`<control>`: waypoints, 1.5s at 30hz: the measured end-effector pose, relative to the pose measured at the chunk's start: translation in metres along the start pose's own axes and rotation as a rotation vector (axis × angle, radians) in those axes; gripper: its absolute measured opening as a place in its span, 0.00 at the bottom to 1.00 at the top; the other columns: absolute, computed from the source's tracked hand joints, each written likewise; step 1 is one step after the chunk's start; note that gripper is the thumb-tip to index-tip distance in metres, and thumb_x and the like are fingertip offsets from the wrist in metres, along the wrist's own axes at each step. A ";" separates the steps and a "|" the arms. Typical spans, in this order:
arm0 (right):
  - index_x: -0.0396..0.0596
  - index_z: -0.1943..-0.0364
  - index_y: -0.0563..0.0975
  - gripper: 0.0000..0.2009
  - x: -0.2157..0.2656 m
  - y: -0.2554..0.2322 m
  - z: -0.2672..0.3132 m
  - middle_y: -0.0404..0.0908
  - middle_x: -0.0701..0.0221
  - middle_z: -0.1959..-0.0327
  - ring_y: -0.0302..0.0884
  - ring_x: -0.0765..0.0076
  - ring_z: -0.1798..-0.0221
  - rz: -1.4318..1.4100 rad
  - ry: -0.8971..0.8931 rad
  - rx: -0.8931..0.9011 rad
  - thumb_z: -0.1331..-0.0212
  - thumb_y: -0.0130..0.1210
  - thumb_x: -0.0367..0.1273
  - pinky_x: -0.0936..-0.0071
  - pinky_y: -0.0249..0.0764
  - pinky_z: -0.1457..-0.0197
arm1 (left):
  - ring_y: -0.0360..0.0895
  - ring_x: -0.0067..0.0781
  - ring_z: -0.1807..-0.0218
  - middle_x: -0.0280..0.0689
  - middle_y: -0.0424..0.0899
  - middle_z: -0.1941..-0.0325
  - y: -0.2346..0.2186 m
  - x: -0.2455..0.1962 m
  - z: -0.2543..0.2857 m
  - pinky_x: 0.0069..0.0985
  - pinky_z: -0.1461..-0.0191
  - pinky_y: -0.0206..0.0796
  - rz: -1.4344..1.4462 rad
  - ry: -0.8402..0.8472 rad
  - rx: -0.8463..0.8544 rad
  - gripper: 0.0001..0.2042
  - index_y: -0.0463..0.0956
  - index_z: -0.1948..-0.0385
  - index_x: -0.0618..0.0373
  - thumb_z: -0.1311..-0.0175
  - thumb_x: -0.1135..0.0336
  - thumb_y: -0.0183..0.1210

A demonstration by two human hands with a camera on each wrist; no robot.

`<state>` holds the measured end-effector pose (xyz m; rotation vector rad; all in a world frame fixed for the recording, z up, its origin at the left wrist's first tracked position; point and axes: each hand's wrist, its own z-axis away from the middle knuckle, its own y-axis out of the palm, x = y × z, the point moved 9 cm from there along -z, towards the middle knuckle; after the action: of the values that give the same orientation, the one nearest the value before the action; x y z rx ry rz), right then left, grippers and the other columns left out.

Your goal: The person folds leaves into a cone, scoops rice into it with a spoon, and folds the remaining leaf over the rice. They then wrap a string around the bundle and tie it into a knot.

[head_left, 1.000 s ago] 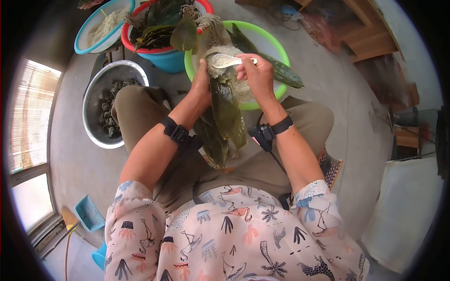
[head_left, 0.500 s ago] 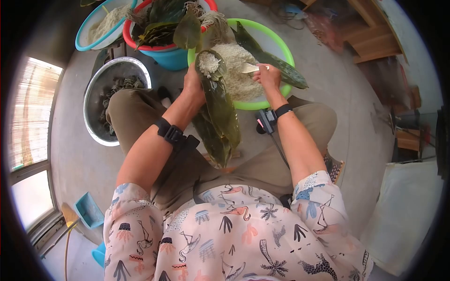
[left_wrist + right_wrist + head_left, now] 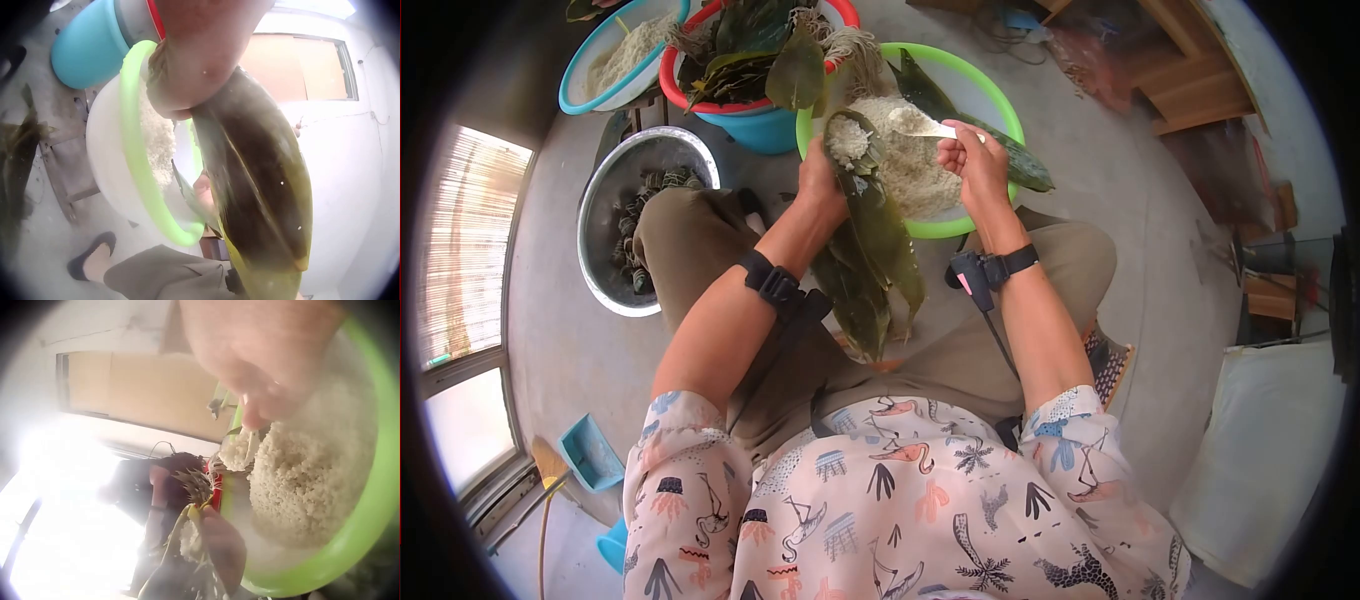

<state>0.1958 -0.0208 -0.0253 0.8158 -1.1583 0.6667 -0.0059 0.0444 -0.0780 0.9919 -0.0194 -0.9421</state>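
Note:
My left hand [image 3: 820, 178] grips long green leaves [image 3: 882, 230] whose top end is folded into a cone, with white rice [image 3: 847, 140] filling the opening. The leaf tails hang down between the knees. My right hand [image 3: 980, 168] pinches the handle of a white spoon [image 3: 940, 130], its bowl heaped with rice. The spoon hovers over the loose rice [image 3: 922, 180] in a green-rimmed basin [image 3: 987, 78], just right of the cone. In the right wrist view the rice-laden spoon [image 3: 250, 450] shows below the fingers. The left wrist view shows the leaves' broad outer side [image 3: 256, 181].
A loose leaf [image 3: 1015, 160] lies across the basin's right rim. Behind stands a red-rimmed bucket [image 3: 755, 130] holding leaves and strings [image 3: 850, 48]. A blue-rimmed basin [image 3: 570, 75] contains more rice. At the left, a metal bowl [image 3: 595, 250] holds dark wrapped bundles [image 3: 635, 225].
The spoon went from over the leaf cone down into the basin's rice, then rose with a heaped load back toward the cone. The left hand keeps the leaves nearly in place.

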 end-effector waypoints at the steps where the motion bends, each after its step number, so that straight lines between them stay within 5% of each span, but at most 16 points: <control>1: 0.40 0.56 0.79 0.11 0.011 0.009 0.008 0.81 0.69 0.72 0.78 0.77 0.75 0.002 0.000 -0.001 0.36 0.50 0.32 0.81 0.73 0.71 | 0.79 0.38 0.56 0.40 0.79 0.55 0.004 0.002 0.000 0.38 0.54 0.74 -0.001 -0.006 0.008 0.16 0.72 0.52 0.59 0.31 0.58 0.43; 3: 0.41 0.59 0.80 0.11 0.046 0.031 0.027 0.81 0.70 0.70 0.77 0.80 0.74 0.210 -0.209 0.053 0.35 0.47 0.31 0.82 0.72 0.70 | 0.79 0.39 0.55 0.41 0.79 0.54 0.010 0.008 0.003 0.39 0.52 0.74 -0.005 -0.019 0.020 0.17 0.72 0.51 0.59 0.30 0.58 0.41; 5: 0.42 0.61 0.81 0.09 0.056 0.048 0.041 0.83 0.66 0.70 0.80 0.72 0.73 0.320 -0.300 0.051 0.37 0.49 0.29 0.76 0.74 0.68 | 0.79 0.39 0.55 0.41 0.79 0.54 0.018 0.013 0.007 0.41 0.52 0.75 -0.006 -0.069 0.058 0.17 0.71 0.50 0.59 0.29 0.58 0.40; 7: 0.41 0.61 0.80 0.08 0.090 0.086 0.079 0.82 0.60 0.70 0.81 0.59 0.70 0.787 -0.953 0.082 0.40 0.53 0.28 0.70 0.75 0.65 | 0.80 0.39 0.55 0.41 0.79 0.55 0.018 0.018 0.003 0.40 0.52 0.75 0.009 -0.074 0.102 0.17 0.72 0.51 0.59 0.29 0.59 0.40; 8: 0.41 0.62 0.80 0.07 0.089 0.087 0.082 0.81 0.56 0.68 0.80 0.49 0.65 0.779 -0.960 0.085 0.43 0.55 0.28 0.65 0.76 0.61 | 0.80 0.38 0.56 0.41 0.80 0.55 0.021 0.019 0.000 0.39 0.52 0.75 0.028 -0.075 0.143 0.17 0.72 0.51 0.59 0.28 0.59 0.40; 9: 0.41 0.62 0.80 0.07 0.091 0.087 0.082 0.81 0.56 0.68 0.80 0.49 0.65 0.780 -0.960 0.088 0.43 0.55 0.28 0.65 0.76 0.61 | 0.80 0.38 0.56 0.41 0.80 0.55 0.021 0.018 -0.002 0.39 0.52 0.75 0.030 -0.074 0.143 0.17 0.72 0.51 0.59 0.28 0.59 0.40; 12: 0.42 0.63 0.81 0.07 0.090 0.069 0.074 0.83 0.61 0.71 0.81 0.60 0.72 0.656 -0.765 0.002 0.41 0.54 0.29 0.70 0.76 0.66 | 0.80 0.37 0.57 0.40 0.80 0.57 0.030 0.016 0.000 0.37 0.53 0.76 -0.040 -0.063 0.250 0.15 0.73 0.52 0.59 0.29 0.61 0.41; 14: 0.42 0.62 0.82 0.09 0.069 0.059 0.058 0.82 0.68 0.77 0.78 0.74 0.78 0.385 -0.393 0.085 0.39 0.52 0.30 0.78 0.73 0.72 | 0.81 0.36 0.58 0.39 0.81 0.59 0.028 0.015 0.001 0.35 0.54 0.76 -0.025 -0.053 0.170 0.15 0.73 0.54 0.59 0.29 0.61 0.41; 17: 0.42 0.61 0.82 0.10 0.048 0.060 0.050 0.80 0.73 0.80 0.74 0.84 0.81 0.346 -0.285 0.111 0.38 0.51 0.31 0.83 0.70 0.75 | 0.81 0.35 0.58 0.39 0.81 0.58 0.037 0.014 0.010 0.34 0.54 0.75 -0.051 -0.071 0.208 0.14 0.74 0.54 0.59 0.30 0.61 0.42; 31: 0.38 0.62 0.81 0.11 0.052 0.056 0.034 0.80 0.71 0.79 0.74 0.81 0.81 0.265 -0.228 0.104 0.39 0.51 0.31 0.82 0.69 0.75 | 0.80 0.34 0.55 0.37 0.81 0.56 0.039 0.013 0.015 0.34 0.52 0.75 -0.079 -0.066 0.237 0.14 0.74 0.53 0.57 0.29 0.60 0.44; 34: 0.38 0.60 0.80 0.12 0.063 0.027 0.027 0.80 0.69 0.79 0.75 0.79 0.81 0.121 -0.275 -0.025 0.40 0.51 0.31 0.80 0.70 0.75 | 0.79 0.35 0.57 0.37 0.81 0.56 0.039 0.010 0.024 0.36 0.53 0.74 -0.054 -0.064 0.187 0.16 0.75 0.53 0.56 0.30 0.56 0.45; 38: 0.38 0.64 0.81 0.11 0.029 -0.010 0.008 0.80 0.67 0.81 0.76 0.75 0.83 0.582 -0.283 -0.094 0.42 0.50 0.30 0.76 0.72 0.76 | 0.78 0.38 0.52 0.39 0.80 0.52 0.044 0.007 0.029 0.39 0.47 0.72 0.043 -0.096 0.198 0.16 0.73 0.51 0.57 0.29 0.56 0.45; 43: 0.39 0.64 0.82 0.11 -0.030 -0.025 -0.010 0.81 0.67 0.80 0.77 0.75 0.84 0.718 -0.203 -0.083 0.41 0.49 0.30 0.77 0.72 0.77 | 0.78 0.39 0.53 0.39 0.80 0.53 0.022 0.004 0.010 0.39 0.48 0.72 -0.001 -0.048 0.171 0.17 0.73 0.51 0.58 0.29 0.55 0.45; 45: 0.38 0.62 0.81 0.11 -0.058 -0.025 -0.016 0.81 0.65 0.78 0.78 0.74 0.82 0.562 0.002 -0.073 0.40 0.49 0.30 0.78 0.72 0.78 | 0.78 0.38 0.53 0.39 0.80 0.53 0.019 0.003 0.004 0.39 0.48 0.73 0.002 -0.047 0.204 0.18 0.73 0.51 0.58 0.28 0.54 0.44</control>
<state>0.2082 -0.0237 -0.0887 0.4213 -1.4147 1.0763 0.0074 0.0432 -0.0631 1.1569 -0.1589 -0.9748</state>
